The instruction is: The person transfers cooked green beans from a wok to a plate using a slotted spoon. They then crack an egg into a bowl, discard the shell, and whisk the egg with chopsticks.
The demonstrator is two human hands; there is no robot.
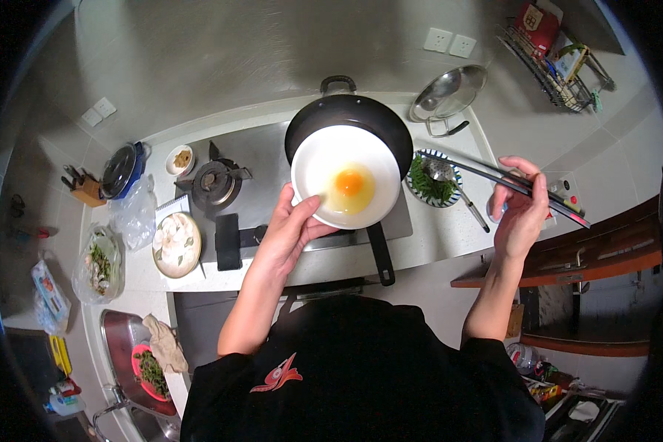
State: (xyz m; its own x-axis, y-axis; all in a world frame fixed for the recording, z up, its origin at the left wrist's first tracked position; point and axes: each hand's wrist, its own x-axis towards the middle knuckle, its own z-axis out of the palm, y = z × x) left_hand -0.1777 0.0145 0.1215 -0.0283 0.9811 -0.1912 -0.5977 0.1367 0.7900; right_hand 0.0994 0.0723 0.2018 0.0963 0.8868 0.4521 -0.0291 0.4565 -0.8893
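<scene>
My left hand (pixel 295 229) grips the rim of a white bowl (pixel 331 149), thumb inside. In the bowl lies a raw egg (pixel 349 183) with one yolk in clear white. The bowl is above a black wok (pixel 337 110), whose long handle (pixel 381 254) points towards me. At the right, my right hand (pixel 522 207) holds a pair of dark chopsticks (pixel 475 172), their tips to the left over a patterned plate (pixel 441 203) of chopped greens (pixel 428 185). A slotted metal spoon (pixel 467 204) rests on that plate.
A gas burner (pixel 215 182), a dark phone-like slab (pixel 227 242), a plate of white pieces (pixel 177 246) and a small bowl (pixel 180 160) are at the left. A glass lid (pixel 447 94) leans behind the greens. The sink (pixel 124 331) holds a red basket (pixel 143 349).
</scene>
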